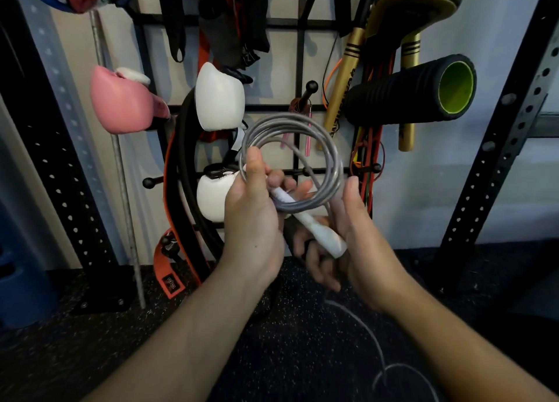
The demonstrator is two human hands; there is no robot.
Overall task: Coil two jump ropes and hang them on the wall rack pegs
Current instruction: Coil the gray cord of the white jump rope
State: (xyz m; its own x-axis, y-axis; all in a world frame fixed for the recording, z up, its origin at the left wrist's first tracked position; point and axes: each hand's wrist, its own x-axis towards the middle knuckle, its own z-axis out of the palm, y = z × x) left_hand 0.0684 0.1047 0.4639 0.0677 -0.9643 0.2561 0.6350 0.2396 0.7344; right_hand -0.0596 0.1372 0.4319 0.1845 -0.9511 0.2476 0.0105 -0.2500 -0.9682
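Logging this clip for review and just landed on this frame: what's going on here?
A person stands at a wall rack of gym gear, coiling a grey jump rope. The left hand pinches the coil and a white handle; the right hand is beside the coil's lower right, its grip unclear. Rope still trails onto the floor, so coiling is unfinished. Nearby pegs, like the black peg above the coil, appear free.

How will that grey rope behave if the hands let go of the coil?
The grey rope would probably spring open: its loops sit loosely and only the left hand pinches them together. It looks smooth, so likely a bit slippery. Its white handle seems rigid and would likely drag its end down. The loose tail on the floor curls, suggesting floppiness.
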